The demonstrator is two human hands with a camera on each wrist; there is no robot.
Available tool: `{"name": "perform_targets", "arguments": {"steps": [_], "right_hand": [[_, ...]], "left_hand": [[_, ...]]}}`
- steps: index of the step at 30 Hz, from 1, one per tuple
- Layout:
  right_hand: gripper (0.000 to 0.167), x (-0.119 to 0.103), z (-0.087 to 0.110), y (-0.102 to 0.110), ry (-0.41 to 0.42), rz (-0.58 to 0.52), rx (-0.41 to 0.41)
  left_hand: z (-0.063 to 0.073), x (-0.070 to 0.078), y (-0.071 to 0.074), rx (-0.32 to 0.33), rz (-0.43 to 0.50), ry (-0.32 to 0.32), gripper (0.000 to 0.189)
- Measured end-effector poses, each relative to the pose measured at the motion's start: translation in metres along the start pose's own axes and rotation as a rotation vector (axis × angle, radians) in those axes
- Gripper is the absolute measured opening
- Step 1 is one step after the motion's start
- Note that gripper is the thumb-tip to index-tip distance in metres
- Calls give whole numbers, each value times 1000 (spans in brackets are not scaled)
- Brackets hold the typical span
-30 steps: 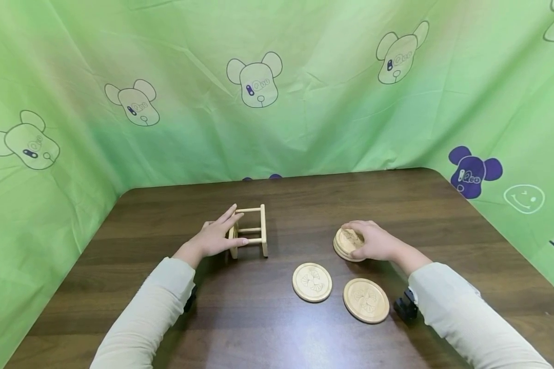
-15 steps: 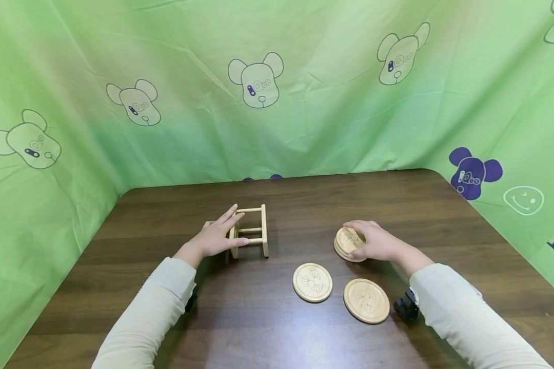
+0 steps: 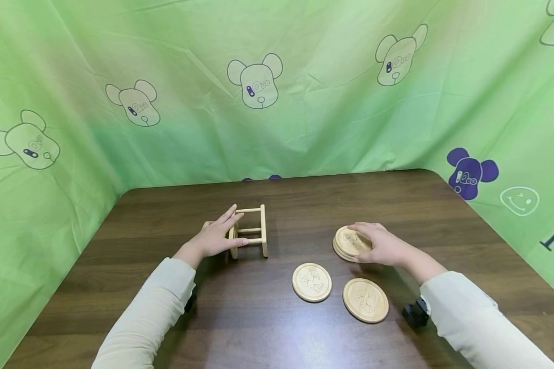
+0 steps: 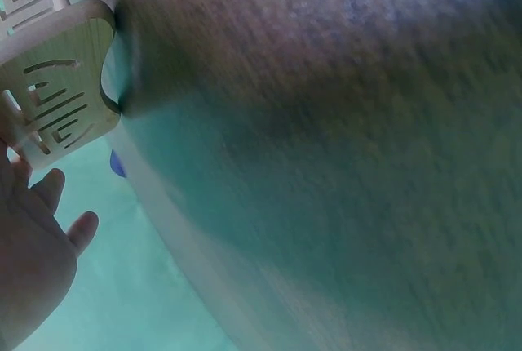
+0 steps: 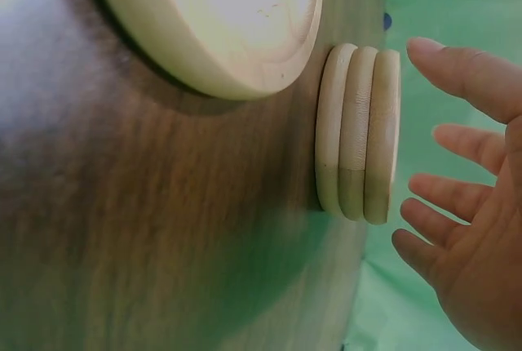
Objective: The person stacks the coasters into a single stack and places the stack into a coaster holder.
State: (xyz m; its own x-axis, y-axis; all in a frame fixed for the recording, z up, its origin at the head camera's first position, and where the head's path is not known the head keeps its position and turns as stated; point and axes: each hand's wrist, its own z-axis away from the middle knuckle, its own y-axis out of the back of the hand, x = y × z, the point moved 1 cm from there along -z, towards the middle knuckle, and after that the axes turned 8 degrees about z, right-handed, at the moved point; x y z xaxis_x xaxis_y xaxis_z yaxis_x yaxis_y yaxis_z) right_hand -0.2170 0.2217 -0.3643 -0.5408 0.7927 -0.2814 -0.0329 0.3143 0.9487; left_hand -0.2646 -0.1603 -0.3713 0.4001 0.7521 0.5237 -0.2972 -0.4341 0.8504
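My left hand (image 3: 214, 238) grips the near-left side of a small pale wooden coaster rack (image 3: 263, 225), its thumb along a lower rail. In the left wrist view the rack's slotted end panel (image 4: 61, 98) shows, with two fingers of the hand standing free of it. At the right, my right hand (image 3: 384, 246) is over a stack of three round wooden coasters (image 3: 348, 243). The right wrist view shows that hand's fingers spread and apart from the stack (image 5: 356, 135). Closer in lie two single coasters, one lighter (image 3: 312, 282) and one darker (image 3: 365, 301), both with engraved leaves.
The dark wood-grain table (image 3: 258, 318) carries everything. A green curtain (image 3: 304, 138) printed with bear heads hangs behind and at both sides. A black wrist camera (image 3: 416, 313) sits under the right cuff, close to the darker coaster.
My right hand has drawn slightly to the right off the coaster stack, uncovering more of its top. My left hand and the rack have stayed put.
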Motion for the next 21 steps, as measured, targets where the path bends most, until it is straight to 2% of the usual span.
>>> {"name": "perform_targets", "arguments": {"steps": [6, 21], "right_hand": [[66, -4, 13, 3, -38, -48, -39], [66, -14, 36, 1, -33, -61, -42]], "left_hand": [[1, 2, -1, 4, -12, 2, 79], [1, 2, 0, -5, -9, 13, 80]]}}
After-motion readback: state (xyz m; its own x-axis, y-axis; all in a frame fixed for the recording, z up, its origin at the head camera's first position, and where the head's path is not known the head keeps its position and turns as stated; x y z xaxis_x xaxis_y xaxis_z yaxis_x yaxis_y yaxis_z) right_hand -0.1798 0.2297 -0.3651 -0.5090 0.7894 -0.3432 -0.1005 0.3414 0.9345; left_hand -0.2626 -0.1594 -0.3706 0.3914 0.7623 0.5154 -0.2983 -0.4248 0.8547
